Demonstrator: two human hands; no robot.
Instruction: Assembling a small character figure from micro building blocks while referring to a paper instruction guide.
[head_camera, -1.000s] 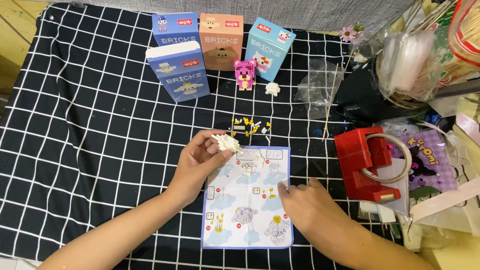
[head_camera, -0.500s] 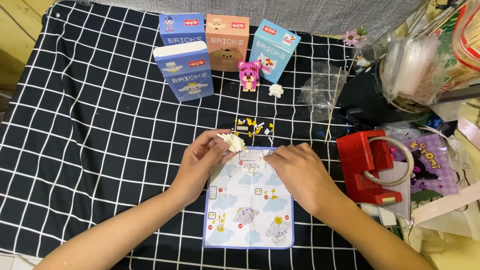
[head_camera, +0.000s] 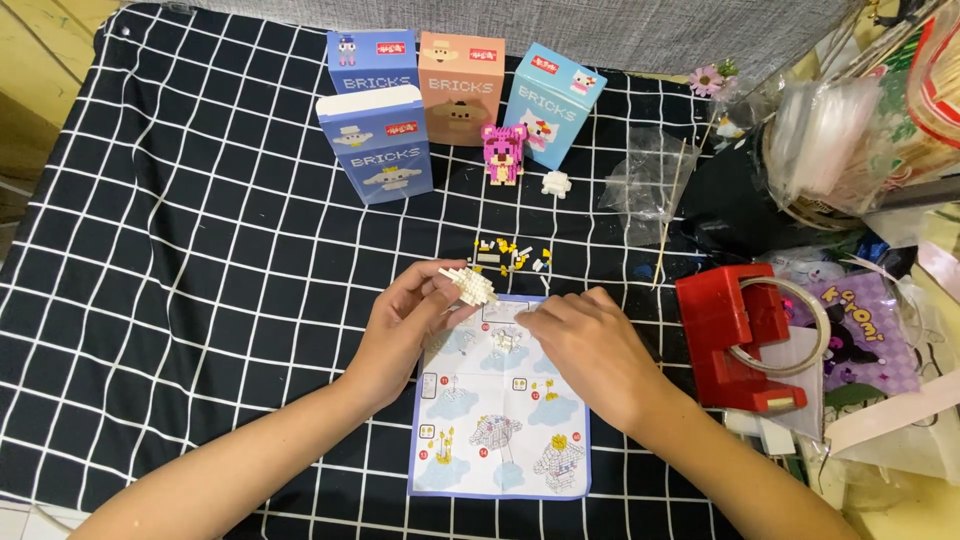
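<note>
- The left hand (head_camera: 405, 325) pinches a small white brick assembly (head_camera: 470, 284) between thumb and fingertips. It holds the piece raised just above the top edge of the instruction sheet (head_camera: 500, 420), probably so that the build can be checked against the printed steps.
- The right hand (head_camera: 580, 345) rests palm down on the upper right part of the sheet, fingers together and pointing toward the assembly. Whether a brick sits under the fingertips cannot be told. The hand's weight likely keeps the folded sheet flat.
- The loose bricks (head_camera: 510, 255), yellow, white and black, lie in a small cluster just beyond the sheet, within short reach of both hands.
- Four upright boxes (head_camera: 375, 145) stand in a group at the far side of the checked cloth (head_camera: 180, 280), well apart from the hands.
- A finished pink figure (head_camera: 502, 152) and a small white piece (head_camera: 556, 183) stand in front of the boxes.
- A red tape dispenser (head_camera: 735, 335) sits to the right of the sheet, untouched.
</note>
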